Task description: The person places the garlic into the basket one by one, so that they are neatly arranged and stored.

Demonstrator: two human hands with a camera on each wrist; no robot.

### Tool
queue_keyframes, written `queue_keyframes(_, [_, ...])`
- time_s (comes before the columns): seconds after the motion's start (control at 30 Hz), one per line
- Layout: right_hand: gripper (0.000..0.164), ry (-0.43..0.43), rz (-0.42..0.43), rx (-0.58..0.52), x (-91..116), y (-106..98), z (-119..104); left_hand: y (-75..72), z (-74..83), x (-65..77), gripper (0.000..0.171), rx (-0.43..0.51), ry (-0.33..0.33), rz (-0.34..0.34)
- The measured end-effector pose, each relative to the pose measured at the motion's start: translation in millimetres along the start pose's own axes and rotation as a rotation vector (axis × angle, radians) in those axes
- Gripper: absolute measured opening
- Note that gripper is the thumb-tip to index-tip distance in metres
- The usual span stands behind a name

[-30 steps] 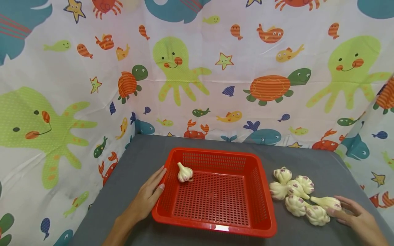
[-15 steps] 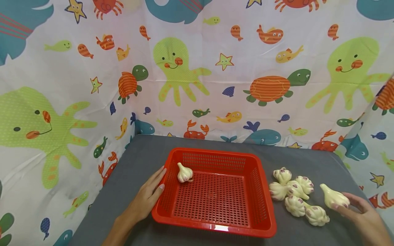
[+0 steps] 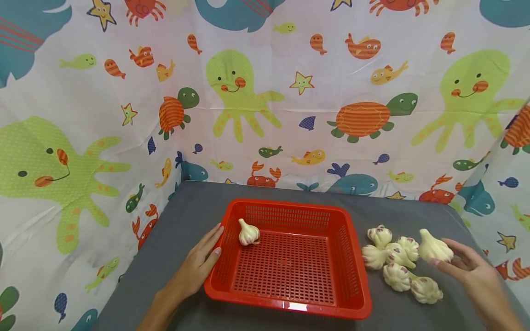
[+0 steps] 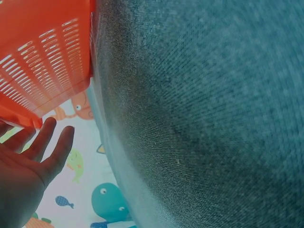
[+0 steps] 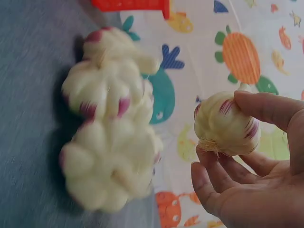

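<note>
My right hand (image 3: 474, 266) holds a garlic bulb (image 3: 434, 249) above the grey table, its neck pointing up. In the right wrist view the thumb and fingers pinch this bulb (image 5: 227, 124), with its root end in sight. Several more garlic bulbs (image 3: 396, 254) lie in a cluster just left of that hand. A red plastic basket (image 3: 290, 205) with slotted walls stands in the middle, and one garlic bulb (image 3: 249, 234) sits in its back left corner. Fairly straight fingers of my left hand (image 3: 193, 266) touch the basket's left rim; in the left wrist view that hand (image 4: 28, 166) meets the rim.
Grey cloth (image 3: 198, 197) covers the table. Behind and on both sides hangs a white curtain (image 3: 256, 41) printed with sea animals. The bulb cluster lies close to the basket's right wall.
My right hand has lifted one garlic bulb off the table at the cluster's right and brought it up and leftward, tilting its neck upward. My left hand and the basket stay put.
</note>
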State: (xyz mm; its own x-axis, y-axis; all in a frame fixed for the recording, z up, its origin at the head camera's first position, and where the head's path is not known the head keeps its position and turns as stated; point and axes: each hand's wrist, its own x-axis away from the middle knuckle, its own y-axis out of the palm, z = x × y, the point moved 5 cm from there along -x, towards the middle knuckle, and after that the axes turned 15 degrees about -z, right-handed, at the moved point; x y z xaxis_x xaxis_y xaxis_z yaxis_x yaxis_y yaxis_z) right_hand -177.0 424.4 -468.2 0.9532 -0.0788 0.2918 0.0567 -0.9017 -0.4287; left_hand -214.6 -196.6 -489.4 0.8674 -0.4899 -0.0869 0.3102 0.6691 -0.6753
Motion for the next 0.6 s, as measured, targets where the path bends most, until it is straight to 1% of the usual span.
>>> queue_keyframes(0.17, [0.078, -0.054, -0.051, 0.012, 2, 9, -18, 0.0, -0.2, 0.3, 0.057, -0.001, -0.001, 0.0])
queue_keyframes(0.23, [0.074, -0.061, -0.061, 0.026, 3, 12, -24, 0.0, -0.2, 0.4, 0.057, 0.0, -0.001, 0.0])
queue_keyframes(0.3, [0.073, -0.074, -0.074, 0.014, 2, 16, -31, -0.1, -0.3, 0.5, 0.057, 0.003, -0.002, 0.0])
queue_keyframes(0.43, [0.077, -0.073, -0.099, -0.017, -2, 23, -44, -0.1, -0.3, 0.9, 0.057, 0.005, -0.003, 0.002])
queue_keyframes(0.6, [0.081, -0.087, -0.116, 0.007, -4, 31, -61, -0.2, 0.4, 0.8, 0.057, -0.008, 0.001, 0.009])
